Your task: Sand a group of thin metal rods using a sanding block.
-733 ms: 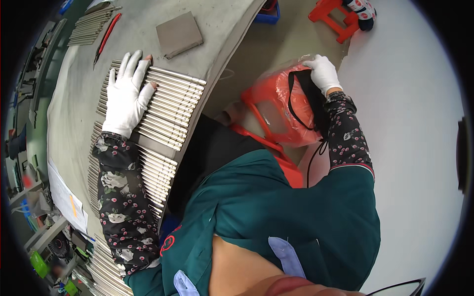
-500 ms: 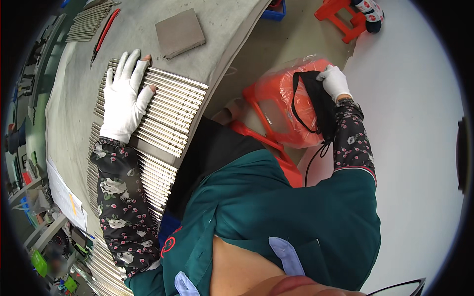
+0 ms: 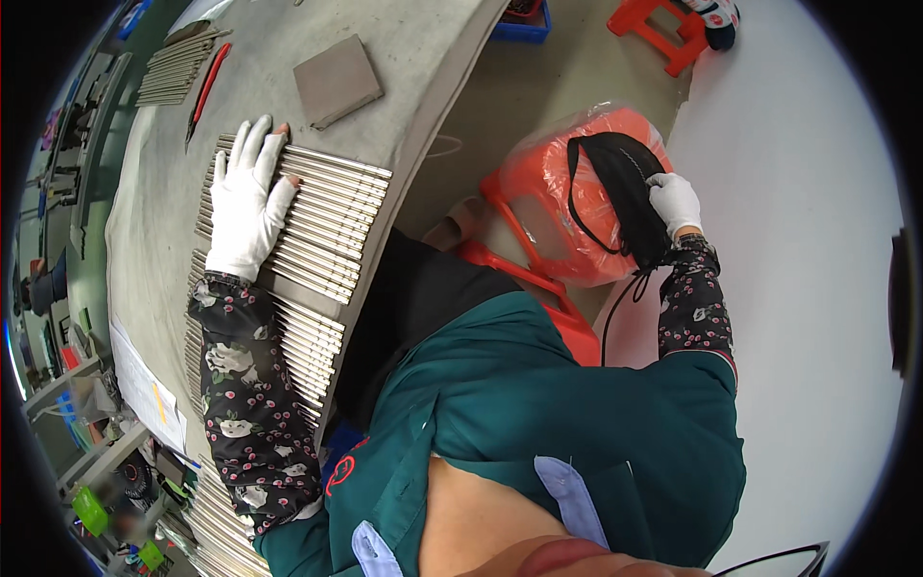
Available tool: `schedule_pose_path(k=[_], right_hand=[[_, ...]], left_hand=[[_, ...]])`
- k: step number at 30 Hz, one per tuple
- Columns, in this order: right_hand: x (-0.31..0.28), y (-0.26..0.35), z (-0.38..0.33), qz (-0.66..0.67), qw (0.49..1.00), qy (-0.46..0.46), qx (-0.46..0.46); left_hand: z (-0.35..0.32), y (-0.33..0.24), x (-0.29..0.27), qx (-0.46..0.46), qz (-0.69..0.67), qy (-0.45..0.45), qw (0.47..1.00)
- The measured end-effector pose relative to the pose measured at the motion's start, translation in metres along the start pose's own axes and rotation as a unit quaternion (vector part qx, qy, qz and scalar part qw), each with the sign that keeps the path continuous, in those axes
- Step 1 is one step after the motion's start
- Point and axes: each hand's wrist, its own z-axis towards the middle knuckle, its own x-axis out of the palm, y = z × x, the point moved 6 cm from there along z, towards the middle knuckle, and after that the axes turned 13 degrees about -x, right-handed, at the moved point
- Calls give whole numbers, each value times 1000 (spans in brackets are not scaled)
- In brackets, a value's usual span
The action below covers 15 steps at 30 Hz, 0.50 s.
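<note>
Left grip [image 3: 243, 216]: spread flat over metal rods [image 3: 336, 213], frame left
Right grip [image 3: 677, 204]: pinching black bag [image 3: 615, 188], frame right

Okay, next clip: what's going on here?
A person in white gloves is using both hands apart. The left hand lies spread flat on a row of metal rods on the table. The right hand is at the edge of a black bag on a plastic-wrapped orange stool; whether it grips the bag is unclear.
</note>
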Motion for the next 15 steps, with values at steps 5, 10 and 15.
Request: schedule_pose_path(k=[5,10,15], right_hand=[[10,16,-11,62,997,13,-33],[36,46,-19,2,990,138,-41],[42,55,-20,-23,991,128,-33]], left_hand=[[2,5,4,1,-7,-5,1000],[3,6,8,-6,-7,6,1000],[2,7,7,-8,-13,3,1000]])
